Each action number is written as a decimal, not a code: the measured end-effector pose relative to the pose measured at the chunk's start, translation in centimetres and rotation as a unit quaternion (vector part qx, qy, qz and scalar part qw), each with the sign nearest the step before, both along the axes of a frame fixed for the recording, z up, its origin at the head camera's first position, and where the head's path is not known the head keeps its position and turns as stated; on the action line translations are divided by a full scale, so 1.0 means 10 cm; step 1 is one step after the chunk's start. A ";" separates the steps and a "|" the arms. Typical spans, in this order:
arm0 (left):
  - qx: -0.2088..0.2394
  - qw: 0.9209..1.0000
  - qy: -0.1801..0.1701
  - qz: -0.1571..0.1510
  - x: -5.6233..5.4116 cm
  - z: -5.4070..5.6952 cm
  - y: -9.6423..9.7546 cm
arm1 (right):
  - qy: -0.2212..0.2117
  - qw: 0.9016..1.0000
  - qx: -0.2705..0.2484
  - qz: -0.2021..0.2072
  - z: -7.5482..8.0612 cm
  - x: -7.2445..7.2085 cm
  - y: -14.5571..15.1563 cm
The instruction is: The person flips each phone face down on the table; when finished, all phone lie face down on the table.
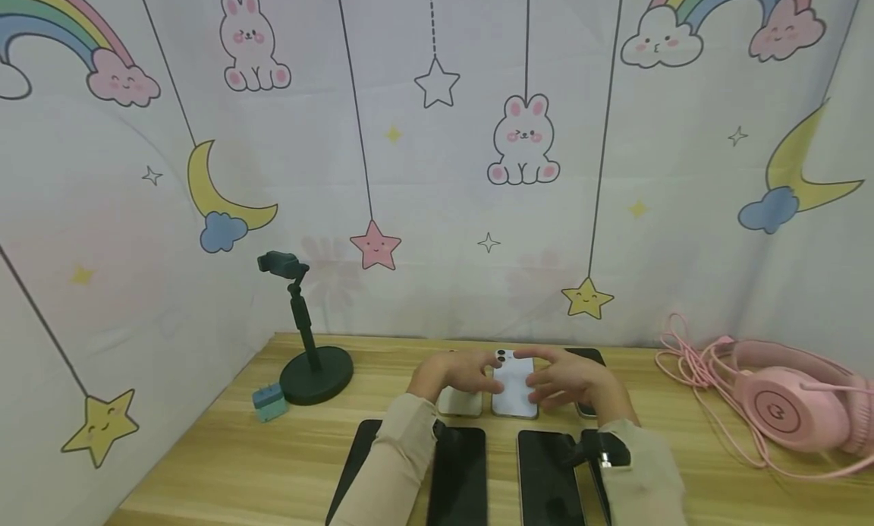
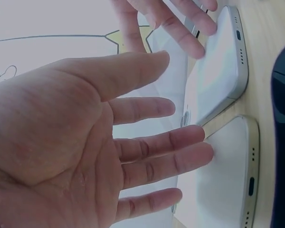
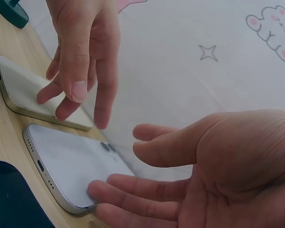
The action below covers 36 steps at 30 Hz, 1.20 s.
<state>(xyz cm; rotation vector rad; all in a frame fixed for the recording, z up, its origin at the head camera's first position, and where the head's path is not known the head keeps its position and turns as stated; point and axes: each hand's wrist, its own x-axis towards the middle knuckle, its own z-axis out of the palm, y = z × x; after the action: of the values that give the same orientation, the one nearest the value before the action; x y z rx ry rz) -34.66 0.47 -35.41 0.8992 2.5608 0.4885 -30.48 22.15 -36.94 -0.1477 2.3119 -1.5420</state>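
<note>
- Beige sleeves [image 1: 394,465] cross above black smartphones [image 1: 460,477].
- Left hand [image 1: 460,371] and right hand [image 1: 573,378], fingers apart, flank the white smartphone [image 1: 515,397], back-row centre of the desk [image 1: 205,465].
- Likely reaching; gripping calls for closing on its edges.

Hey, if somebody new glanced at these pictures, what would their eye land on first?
Probably the big pink headphones at the right side of the wooden table. Next, the left hand and right hand, fingers extended at either side of the white phone in the back row. Behind everything, the pastel cartoon backdrop fills the upper head view.
</note>
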 end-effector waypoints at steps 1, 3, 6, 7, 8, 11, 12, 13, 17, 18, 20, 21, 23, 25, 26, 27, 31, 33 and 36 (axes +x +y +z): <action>-0.005 1.000 0.005 0.002 0.00 0.00 0.00 | -0.002 1.000 0.001 -0.002 0.00 0.00 -0.01; -0.010 1.000 0.008 0.006 0.00 -0.01 0.00 | -0.005 1.000 0.004 -0.007 0.01 0.00 -0.04; -0.025 0.999 0.020 0.006 0.00 -0.01 -0.01 | -0.008 1.000 0.006 -0.012 0.01 0.00 -0.06; -0.030 0.999 0.023 0.005 0.00 0.00 -0.02 | -0.009 1.000 0.006 -0.009 0.02 0.00 -0.07; -0.036 0.999 0.025 0.005 0.00 0.00 -0.02 | -0.009 1.000 0.005 -0.008 0.02 0.00 -0.08; -0.051 0.998 0.027 0.006 -0.01 0.01 -0.04 | -0.010 1.000 0.000 -0.002 0.02 0.00 -0.10; -0.053 0.998 0.026 0.007 -0.01 0.01 -0.05 | -0.009 1.000 -0.001 0.000 0.02 -0.01 -0.10; -0.057 0.998 0.025 0.009 -0.01 0.01 -0.05 | -0.010 1.000 -0.001 -0.001 0.02 -0.01 -0.11; -0.070 0.997 0.026 0.010 0.00 0.02 -0.05 | -0.011 1.000 0.002 -0.002 0.01 -0.01 -0.12; -0.073 0.997 0.028 0.011 0.00 0.02 -0.06 | -0.011 1.000 0.002 -0.002 0.01 -0.01 -0.12; -0.080 0.996 0.029 0.016 0.01 0.04 -0.06 | -0.011 1.000 0.001 -0.001 0.01 -0.01 -0.12; -0.081 0.996 0.028 0.020 0.01 0.04 -0.07 | -0.011 1.000 0.001 0.000 0.01 -0.01 -0.12; -0.085 0.996 0.027 0.028 0.02 0.05 -0.08 | -0.010 1.000 -0.001 0.001 0.00 -0.01 -0.12; -0.087 0.995 0.027 0.033 0.03 0.05 -0.08 | -0.010 1.000 -0.004 0.002 0.00 -0.02 -0.12; -0.086 0.995 0.024 0.036 0.03 0.05 -0.09 | -0.011 1.000 -0.004 0.002 -0.01 -0.02 -0.12; -0.084 0.995 0.022 0.038 0.04 0.05 -0.09 | -0.011 1.000 -0.004 0.002 -0.01 -0.02 -0.12; -0.079 0.995 0.000 0.066 0.05 0.06 -0.11 | -0.013 1.000 -0.007 0.003 -0.02 -0.03 -0.13; -0.076 0.993 -0.014 0.086 0.05 0.06 -0.12 | -0.011 1.000 -0.006 0.010 -0.02 -0.04 -0.13; -0.079 0.991 -0.018 0.108 0.06 0.06 -0.14 | -0.011 1.000 -0.008 0.013 -0.02 -0.05 -0.15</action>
<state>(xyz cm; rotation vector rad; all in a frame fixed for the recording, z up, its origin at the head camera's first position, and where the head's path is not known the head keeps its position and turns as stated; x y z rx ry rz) -34.08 -0.91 -34.77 0.5558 2.6329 0.3536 -30.97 20.66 -37.14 -0.1636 2.2726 -1.5417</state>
